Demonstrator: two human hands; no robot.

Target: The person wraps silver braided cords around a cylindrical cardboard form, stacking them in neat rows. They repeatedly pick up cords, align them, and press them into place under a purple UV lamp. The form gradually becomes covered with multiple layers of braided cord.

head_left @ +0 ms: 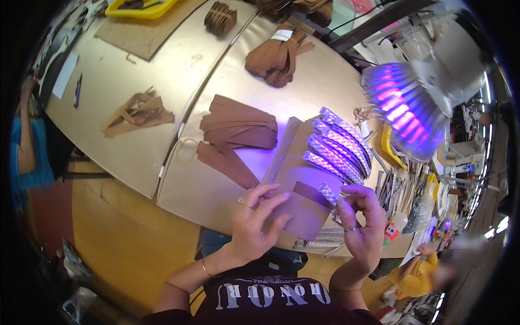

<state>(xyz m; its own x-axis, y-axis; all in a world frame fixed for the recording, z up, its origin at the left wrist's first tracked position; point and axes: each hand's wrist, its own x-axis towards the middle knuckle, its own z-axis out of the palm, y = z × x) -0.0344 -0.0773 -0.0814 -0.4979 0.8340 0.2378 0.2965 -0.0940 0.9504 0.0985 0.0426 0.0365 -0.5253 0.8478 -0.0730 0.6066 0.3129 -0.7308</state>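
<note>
My right hand (362, 225) is closed in a pinch on the end of a short silvery braided strap (327, 193). This strap lies against a dark brown strip (310, 192) on a brown board (303, 216). To the left, my left hand (257, 219) is open, fingers apart and holding nothing, close to the board's left edge. Beyond my hands several braided straps (338, 145) lie side by side in a curve, lit purple. A fanned stack of brown strips (238, 124) rests to their left, and one loose brown strip (225, 162) slants below it.
A lamp (403, 105) glowing purple hangs at the right. Bundled brown strips (276, 57) lie farther back, and a tangled pile of strips (138, 112) lies on the left tabletop (108, 81). Thin braided cords (325, 238) sit near the front edge. Other people are at both sides.
</note>
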